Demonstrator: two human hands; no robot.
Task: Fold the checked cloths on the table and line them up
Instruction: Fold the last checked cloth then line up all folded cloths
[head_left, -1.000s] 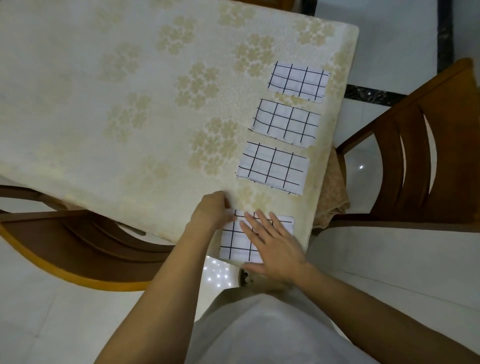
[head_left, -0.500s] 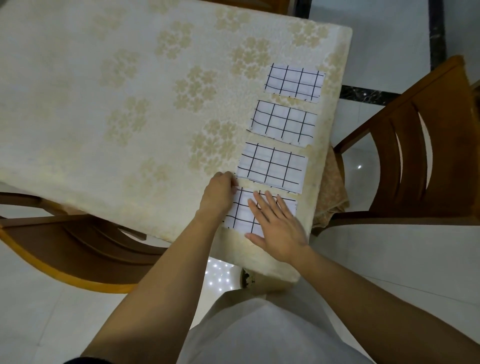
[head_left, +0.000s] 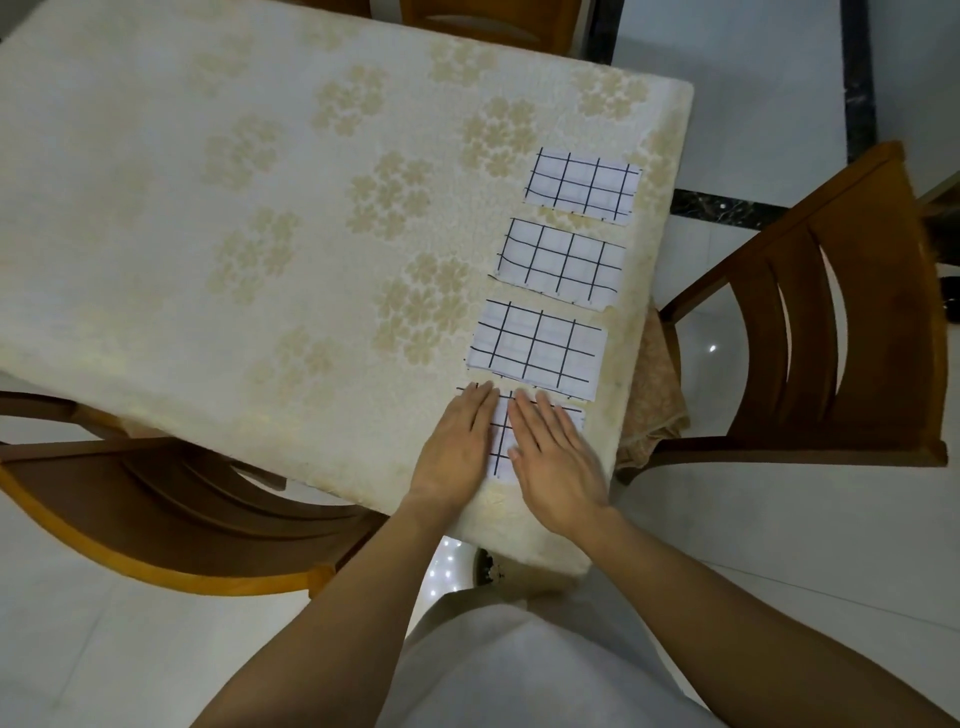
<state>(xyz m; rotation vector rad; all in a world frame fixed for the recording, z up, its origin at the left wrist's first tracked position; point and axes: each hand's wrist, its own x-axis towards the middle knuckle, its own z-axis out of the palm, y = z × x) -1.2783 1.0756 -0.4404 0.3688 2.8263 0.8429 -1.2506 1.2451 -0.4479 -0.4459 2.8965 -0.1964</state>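
**Table** (head_left: 208, 208), under a cream floral cover, flanked by one wooden chair (head_left: 831, 338) on the right and another chair (head_left: 130, 509) at the near left. Three folded checked cloths lie in a column along the table's right edge, each apart from the next: far cloth (head_left: 582, 185), middle cloth (head_left: 561, 265), near cloth (head_left: 537, 349). A fourth cloth (head_left: 501, 441) closes the column at the near end, just beside the near cloth and largely hidden by the hands.

The left hand (head_left: 457, 447) and right hand (head_left: 558, 467) lie palm-down on it, side by side. The fingers are straight and pressed flat, and neither hand grasps anything.

Step in hand, as judged: smoothing the last fold and settling this cloth into line, so the task is close to done. The covered edges prevent a check of its alignment. The next move likely calls for lifting both palms straight up, so the fold neither drags nor springs open.
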